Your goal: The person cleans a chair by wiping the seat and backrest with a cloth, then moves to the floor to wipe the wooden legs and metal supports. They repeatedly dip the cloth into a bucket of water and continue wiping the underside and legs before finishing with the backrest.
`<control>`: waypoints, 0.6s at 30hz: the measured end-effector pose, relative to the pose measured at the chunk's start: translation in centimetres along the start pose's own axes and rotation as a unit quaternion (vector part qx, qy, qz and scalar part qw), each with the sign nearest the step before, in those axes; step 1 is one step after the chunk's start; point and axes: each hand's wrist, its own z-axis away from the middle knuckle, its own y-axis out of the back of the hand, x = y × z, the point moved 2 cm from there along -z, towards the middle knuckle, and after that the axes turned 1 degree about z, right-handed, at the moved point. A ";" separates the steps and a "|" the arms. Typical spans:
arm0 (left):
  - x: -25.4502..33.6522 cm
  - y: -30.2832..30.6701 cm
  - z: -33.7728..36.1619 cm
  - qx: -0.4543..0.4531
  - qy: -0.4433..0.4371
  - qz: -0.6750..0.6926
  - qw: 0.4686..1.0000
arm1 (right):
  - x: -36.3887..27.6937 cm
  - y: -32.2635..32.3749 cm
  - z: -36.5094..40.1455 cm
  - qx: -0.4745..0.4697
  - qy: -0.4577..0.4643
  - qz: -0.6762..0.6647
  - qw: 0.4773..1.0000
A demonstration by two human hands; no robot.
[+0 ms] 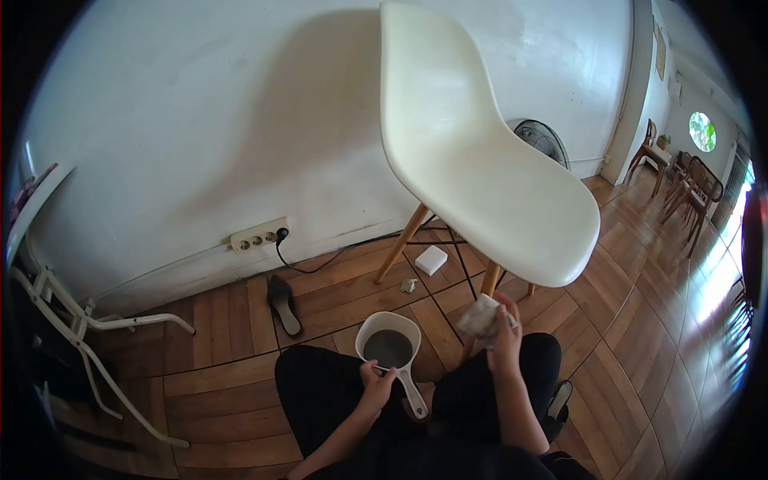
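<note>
A white dipper [366, 329] with a long handle holds dark grey water [389, 350] between my knees. At its near rim, beside the handle, the fingers of my left hand [378, 388] are closed on the edge. My right hand [506, 340] is wrapped round a crumpled, greyish-white cloth [478, 318], held up by the front leg of a cream chair [488, 192]. Part of the cloth is hidden behind my fingers. The chair has a smooth moulded seat on wooden legs.
On the wooden floor lie a white block [431, 260], a small crumpled scrap [409, 286] and a black shoe [282, 306]. A power strip [260, 236] with a plugged-in cord runs along the wall. White metal legs [84, 344] stand at left, a fan [542, 142] behind the chair.
</note>
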 end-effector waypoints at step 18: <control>20.1 -6.9 -20.6 -0.135 -0.248 0.021 0.959 | 4.7 4.3 -4.2 0.035 0.032 0.575 0.817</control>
